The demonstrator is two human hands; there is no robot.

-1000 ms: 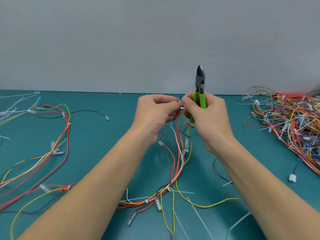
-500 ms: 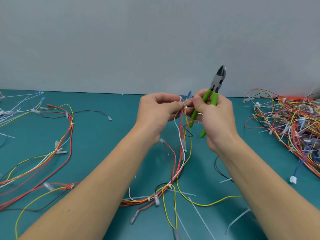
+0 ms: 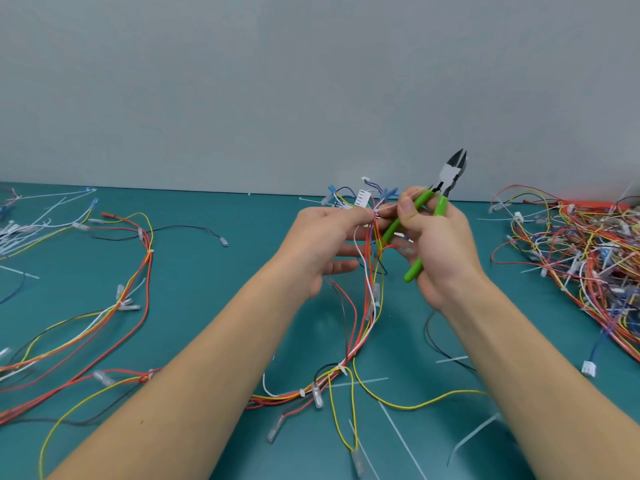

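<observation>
Inspection of the work in hand: a wire harness is held up between both hands, above the teal mat.

The left hand is found pinching the top of the harness between thumb and forefinger; its other fingers are stretched loosely forward beneath.

The right hand is closed round the green handles of a pair of side cutters, the lower fingers being curled about them. Its thumb and forefinger are set against the same point on the harness, directly opposite the left fingertips. The cutter head is pointed up and away from the right hand, clear of the wires, its blades shut or very nearly so. A pale patch is noted on the head; it is too blurred for any writing to be read.

A white connector is seen just beyond the fingertips, among blue-tipped leads. From the pinch, the harness is hung down between the forearms and trailed across the mat below the left forearm.

A tangled wire pile is recorded well to the right of the right hand, a second harness well to the left of the left hand, and loose cable ties between the forearms.
</observation>
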